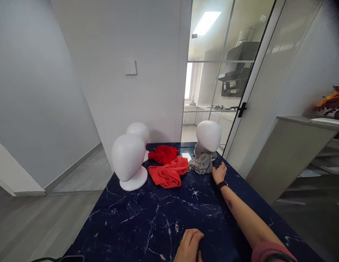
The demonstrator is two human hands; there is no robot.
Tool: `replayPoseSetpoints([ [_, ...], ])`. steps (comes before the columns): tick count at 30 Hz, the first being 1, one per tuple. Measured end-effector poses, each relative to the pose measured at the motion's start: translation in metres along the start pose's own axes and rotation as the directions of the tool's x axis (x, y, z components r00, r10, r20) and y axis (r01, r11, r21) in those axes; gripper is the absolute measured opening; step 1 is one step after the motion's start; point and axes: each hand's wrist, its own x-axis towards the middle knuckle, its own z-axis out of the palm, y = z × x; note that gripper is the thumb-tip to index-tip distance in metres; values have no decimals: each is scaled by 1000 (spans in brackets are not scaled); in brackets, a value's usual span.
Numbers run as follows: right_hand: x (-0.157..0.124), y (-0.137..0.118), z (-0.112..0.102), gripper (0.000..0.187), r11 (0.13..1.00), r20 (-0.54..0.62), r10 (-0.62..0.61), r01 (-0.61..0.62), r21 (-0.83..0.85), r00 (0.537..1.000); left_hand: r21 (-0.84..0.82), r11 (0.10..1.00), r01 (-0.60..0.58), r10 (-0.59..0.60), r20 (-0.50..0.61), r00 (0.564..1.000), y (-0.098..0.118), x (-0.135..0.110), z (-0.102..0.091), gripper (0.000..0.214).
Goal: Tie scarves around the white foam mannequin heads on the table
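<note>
My right hand point(219, 172) reaches far across the dark blue marbled table point(147, 222), fingers curled at the edge of a grey scarf point(201, 161) wrapped round the base of a white foam mannequin head point(208, 135). Whether it grips the cloth I cannot tell. A black band sits on that wrist. My left hand point(189, 246) rests flat on the table near the front edge, fingers loosely together, holding nothing. Two more white foam heads point(128, 158) point(138, 131) stand at the left. Between them and the grey scarf lie an orange-red cloth point(169, 174) and a darker red knitted piece point(164, 153).
A white wall with a light switch point(130, 67) stands behind the table. A glass sliding door with a black handle point(241, 108) opens onto a kitchen at the back right. A grey shelf unit point(295, 153) with flowers on top stands at the right. Grey floor lies to the left.
</note>
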Motion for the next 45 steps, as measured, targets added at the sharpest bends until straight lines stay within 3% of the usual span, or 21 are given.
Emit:
replayPoseSetpoints([
  [2,-27,-3,-11,56,989,-13,-147,146,-25,989,-24,1000,9,-7,48,999,12,1,-9,63],
  [3,-39,-10,-14,52,960,26,-276,277,-43,961,-37,999,13,-10,71,997,18,1,-14,60],
  [5,-58,-31,-12,47,841,220,-508,535,-82,833,-65,998,17,-10,104,995,27,1,-22,57],
  [6,-63,-44,-9,47,791,330,-542,602,-110,773,-78,997,17,-8,112,994,31,0,-25,56],
  [7,-66,-56,-4,48,768,419,-522,623,-149,743,-89,996,15,-4,116,993,33,0,-27,55],
  [12,-48,-92,16,39,766,543,-361,573,-292,758,-110,994,19,-6,111,994,32,-1,-28,56],
  [16,-40,-91,1,33,719,564,-306,574,-391,767,-113,993,20,-7,113,994,32,-1,-29,55],
  [19,-62,-87,-23,32,677,542,-309,581,-451,781,-126,992,12,2,112,994,34,-1,-31,53],
  [22,-108,-87,-47,38,636,528,-369,622,-456,765,-148,989,31,-16,102,995,36,-1,-31,50],
  [27,-187,-94,-73,34,588,586,-449,717,-374,675,-198,973,118,-121,-7,993,34,3,-30,39],
  [29,-210,-94,-74,35,622,597,-477,728,-288,644,-196,971,137,-156,-83,984,33,5,-34,27],
  [34,-244,-80,-62,35,791,632,-562,570,223,534,-117,985,128,-155,-259,953,29,8,-48,10],
  [36,-250,-76,-60,31,798,620,-581,518,308,527,-97,985,143,-165,-285,944,28,9,-52,12],
  [42,-251,-80,-66,23,813,606,-572,482,328,553,-86,981,173,-193,-351,916,20,15,-69,23],
  [45,-251,-81,-66,21,804,584,-585,494,329,563,-79,974,213,-226,-463,857,4,22,-86,24],
])
